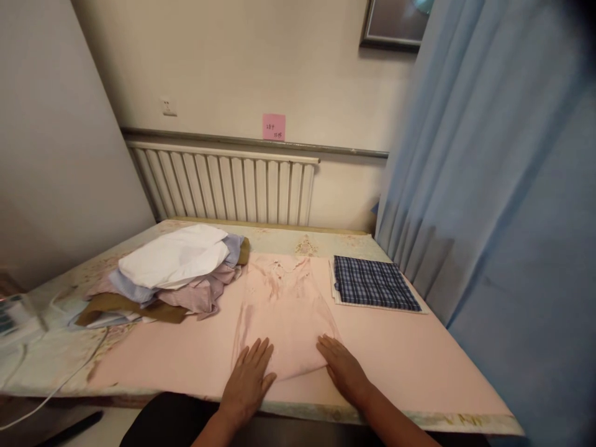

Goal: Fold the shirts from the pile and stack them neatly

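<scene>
Has left hand [246, 380] and right hand [344, 367] flat, gripping nothing, at lower corners of pink garment [288, 329], between folded plaid cloth [376, 282] and rumpled clothes heap [174, 267]; looks partway through, with plaid cloth apparently finished, pink garment seemingly mid-fold, clothes heap unfolded.

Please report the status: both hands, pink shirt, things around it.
Left hand, right hand: open, palms down on pink shirt. Shirt spread out, some wrinkles. Clothes pile close at left, checked cloth apart at right.

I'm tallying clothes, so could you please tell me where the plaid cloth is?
In the head view, the plaid cloth lies on the right, between the pink garment and the blue curtain.
</scene>
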Demonstrator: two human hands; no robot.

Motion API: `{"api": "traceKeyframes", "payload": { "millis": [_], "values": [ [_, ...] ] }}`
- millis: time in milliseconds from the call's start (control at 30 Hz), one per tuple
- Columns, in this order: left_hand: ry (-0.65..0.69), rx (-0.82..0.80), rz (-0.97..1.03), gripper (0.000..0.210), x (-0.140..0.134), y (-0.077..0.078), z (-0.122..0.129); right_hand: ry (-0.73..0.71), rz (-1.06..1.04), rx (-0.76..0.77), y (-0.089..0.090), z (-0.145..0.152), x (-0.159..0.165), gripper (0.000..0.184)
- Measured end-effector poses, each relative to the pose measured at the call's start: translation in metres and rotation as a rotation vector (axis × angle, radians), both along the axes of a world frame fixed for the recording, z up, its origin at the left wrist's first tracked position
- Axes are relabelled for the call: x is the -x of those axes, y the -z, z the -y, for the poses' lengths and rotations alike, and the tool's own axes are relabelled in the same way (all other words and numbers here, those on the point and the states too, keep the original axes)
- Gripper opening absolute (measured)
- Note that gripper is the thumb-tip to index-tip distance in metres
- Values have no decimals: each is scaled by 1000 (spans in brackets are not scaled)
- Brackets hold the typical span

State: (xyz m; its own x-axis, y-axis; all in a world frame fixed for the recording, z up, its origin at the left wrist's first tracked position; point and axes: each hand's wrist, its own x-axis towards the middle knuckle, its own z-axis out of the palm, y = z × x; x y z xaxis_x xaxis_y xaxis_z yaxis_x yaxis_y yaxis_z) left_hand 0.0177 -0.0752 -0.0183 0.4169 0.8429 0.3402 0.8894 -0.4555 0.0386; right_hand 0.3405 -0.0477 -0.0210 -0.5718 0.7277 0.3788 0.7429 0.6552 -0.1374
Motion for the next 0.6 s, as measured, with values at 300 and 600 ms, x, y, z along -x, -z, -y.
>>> {"api": "traceKeyframes", "payload": {
  "millis": [300, 600],
  "values": [
    [6, 94, 4, 49, 30, -1, 17, 54, -41, -126, -6, 0, -1, 59],
    [57, 69, 13, 73, 45, -5, 29, 90, 32, -105, -2, 26, -2, 61]
  ]
}}
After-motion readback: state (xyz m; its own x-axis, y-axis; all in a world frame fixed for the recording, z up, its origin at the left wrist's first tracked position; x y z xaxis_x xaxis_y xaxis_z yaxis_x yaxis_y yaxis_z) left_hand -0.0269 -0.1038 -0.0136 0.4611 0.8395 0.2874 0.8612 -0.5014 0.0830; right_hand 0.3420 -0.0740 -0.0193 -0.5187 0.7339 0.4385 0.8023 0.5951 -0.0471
